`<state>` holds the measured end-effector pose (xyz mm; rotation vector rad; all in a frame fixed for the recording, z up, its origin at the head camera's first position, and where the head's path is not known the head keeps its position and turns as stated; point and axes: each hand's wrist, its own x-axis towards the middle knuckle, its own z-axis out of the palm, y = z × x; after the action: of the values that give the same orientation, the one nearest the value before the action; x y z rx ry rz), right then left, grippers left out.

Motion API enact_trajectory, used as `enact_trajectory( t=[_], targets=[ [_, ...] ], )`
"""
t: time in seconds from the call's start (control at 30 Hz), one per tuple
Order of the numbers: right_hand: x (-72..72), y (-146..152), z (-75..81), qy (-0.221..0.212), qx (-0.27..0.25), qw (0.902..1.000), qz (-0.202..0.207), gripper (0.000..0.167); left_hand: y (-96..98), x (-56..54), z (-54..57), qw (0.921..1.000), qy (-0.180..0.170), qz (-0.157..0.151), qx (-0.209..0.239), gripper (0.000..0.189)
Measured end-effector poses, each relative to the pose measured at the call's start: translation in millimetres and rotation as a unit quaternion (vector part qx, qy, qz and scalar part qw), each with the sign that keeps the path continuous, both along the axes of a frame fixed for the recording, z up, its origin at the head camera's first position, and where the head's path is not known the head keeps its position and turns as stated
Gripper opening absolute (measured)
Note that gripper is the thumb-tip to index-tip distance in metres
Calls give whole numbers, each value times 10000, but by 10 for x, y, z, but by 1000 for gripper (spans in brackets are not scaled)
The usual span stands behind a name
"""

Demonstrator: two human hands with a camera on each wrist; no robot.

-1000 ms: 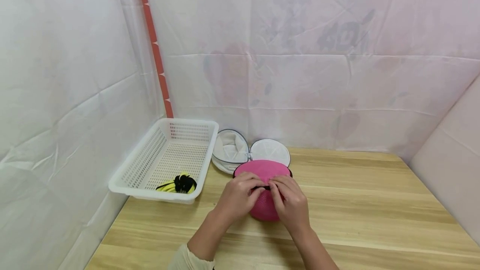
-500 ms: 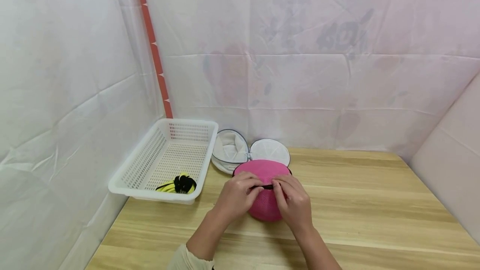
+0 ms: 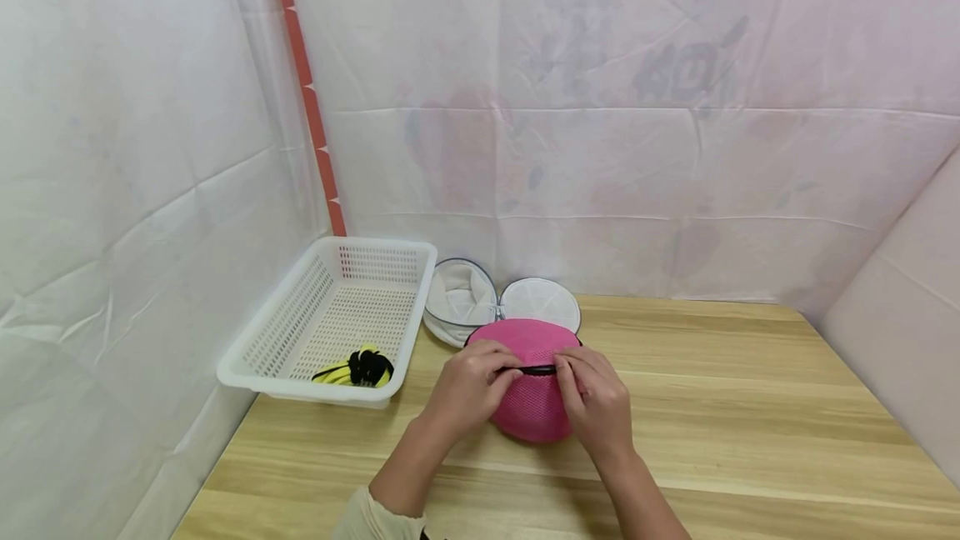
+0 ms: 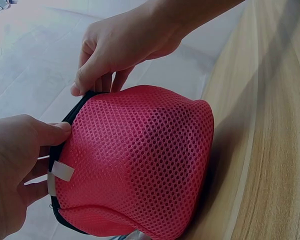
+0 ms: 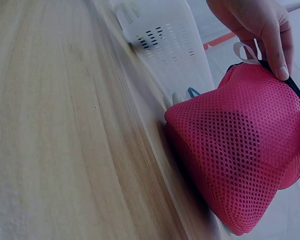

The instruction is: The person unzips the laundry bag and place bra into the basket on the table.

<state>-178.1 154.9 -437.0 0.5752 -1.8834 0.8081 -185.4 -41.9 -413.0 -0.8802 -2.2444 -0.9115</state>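
Observation:
A pink mesh laundry bag with a black zipper edge stands on the table in front of me. Through its mesh a dark shape shows inside. My left hand pinches the black edge on the left, close to a small white loop. On the right, my right hand pinches the same edge between thumb and fingers, a short black stretch lying between the two hands. The left wrist view has both hands at the rim, my right hand uppermost. The right wrist view leaves my right hand out.
Behind the bag lies an opened white mesh laundry bag with its round lid folded out. A white plastic basket at the left holds a yellow and black item. White sheeting encloses the wooden table.
My right hand has slid to the right along the black edge, so more of that edge shows between my hands. My left hand stays nearly in place.

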Motion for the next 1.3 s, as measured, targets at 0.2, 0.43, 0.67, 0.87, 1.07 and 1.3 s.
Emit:
enact_trajectory(
  t=[0.2, 0.43, 0.67, 0.87, 1.07, 1.3],
  targets=[
    [-7, -1, 9, 39, 0, 10000, -31, 8, -8, -1, 12, 10000, -43, 16, 5, 10],
    [2, -10, 11, 52, -37, 10000, -18, 8, -15, -18, 2, 10000, -12, 24, 15, 10],
    [-8, -21, 20, 73, -106, 9999, 84, 7, -20, -13, 16, 9998, 187, 8, 52, 10],
    [16, -33, 38, 101, -41, 9998, 147, 7, -5, 0, 25, 9996, 289, -27, -37, 11],
    [42, -64, 46, 171, 106, 9997, 153, 11, 20, 47, 57, 9997, 182, 10, -138, 12],
    [75, -122, 63, 362, 191, 9987, 289, 20, 84, 84, 66, 9993, 289, -75, -240, 14]
  ],
)
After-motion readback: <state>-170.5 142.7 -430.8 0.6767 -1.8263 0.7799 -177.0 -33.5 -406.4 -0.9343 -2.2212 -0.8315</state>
